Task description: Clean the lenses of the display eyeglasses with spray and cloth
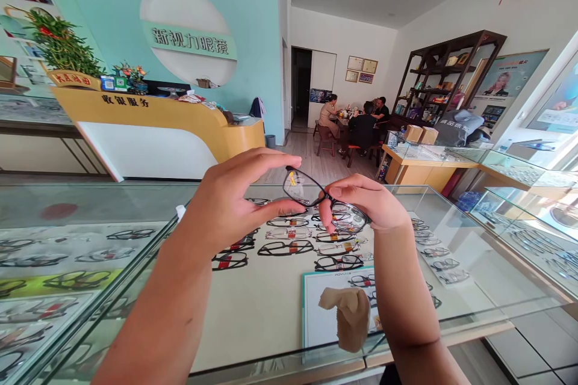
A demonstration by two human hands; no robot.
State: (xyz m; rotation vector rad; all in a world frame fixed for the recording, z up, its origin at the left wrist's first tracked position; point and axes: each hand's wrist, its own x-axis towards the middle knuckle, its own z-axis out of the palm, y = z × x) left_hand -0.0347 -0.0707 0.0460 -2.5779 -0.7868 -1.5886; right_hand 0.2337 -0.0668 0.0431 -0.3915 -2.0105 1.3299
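Observation:
A pair of dark-framed eyeglasses is held up in both hands above a glass display case. My left hand grips the left lens rim, thumb below and fingers above. Around the bridge, my right hand pinches the frame between thumb and forefinger. The glasses tilt down toward the right, and the second lens hangs below my right hand. A brown cleaning cloth lies crumpled on the glass near the front edge. Several rows of eyeglasses rest inside the case under the held pair.
More cases with eyeglasses stand at the left and right. A yellow-and-white cashier counter is at the back left. Several people sit around a table at the back, beside a dark wooden shelf.

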